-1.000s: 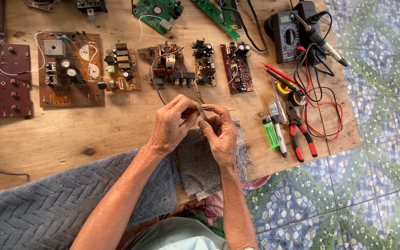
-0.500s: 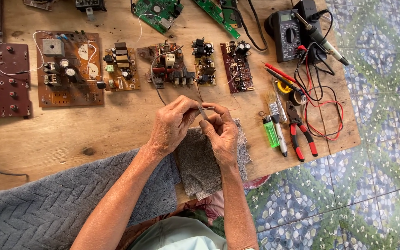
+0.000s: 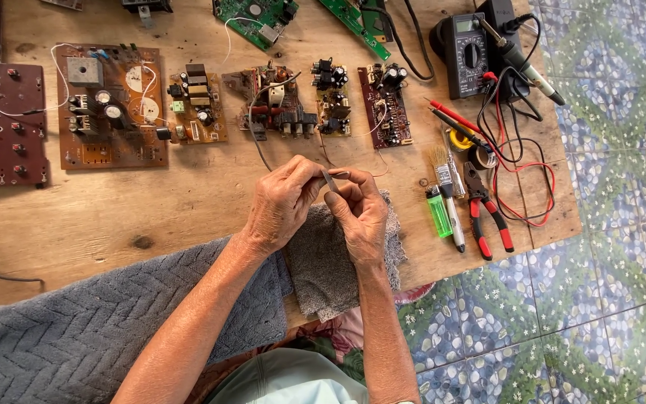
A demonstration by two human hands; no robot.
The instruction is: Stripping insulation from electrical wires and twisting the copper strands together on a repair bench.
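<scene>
My left hand (image 3: 282,203) and my right hand (image 3: 358,212) meet over a small grey cloth (image 3: 330,262) on the wooden table (image 3: 151,217). Between the fingertips of both hands I pinch a thin, flat metal strip (image 3: 330,178), held tilted just above the cloth. Its lower end is hidden behind my fingers. A row of brown circuit boards lies just beyond my hands, the nearest one (image 3: 274,105) with a grey wire trailing towards my left hand.
A large grey towel (image 3: 106,329) covers the near left. A green lighter (image 3: 438,212), brush (image 3: 438,161), pen and red-handled pliers (image 3: 484,209) lie to the right, with a multimeter (image 3: 466,54), red and black leads and a soldering iron (image 3: 521,61) behind. Tiled floor lies beyond the table's right edge.
Both hands have stayed together over the cloth; the fingers shifted slightly around the metal strip.
</scene>
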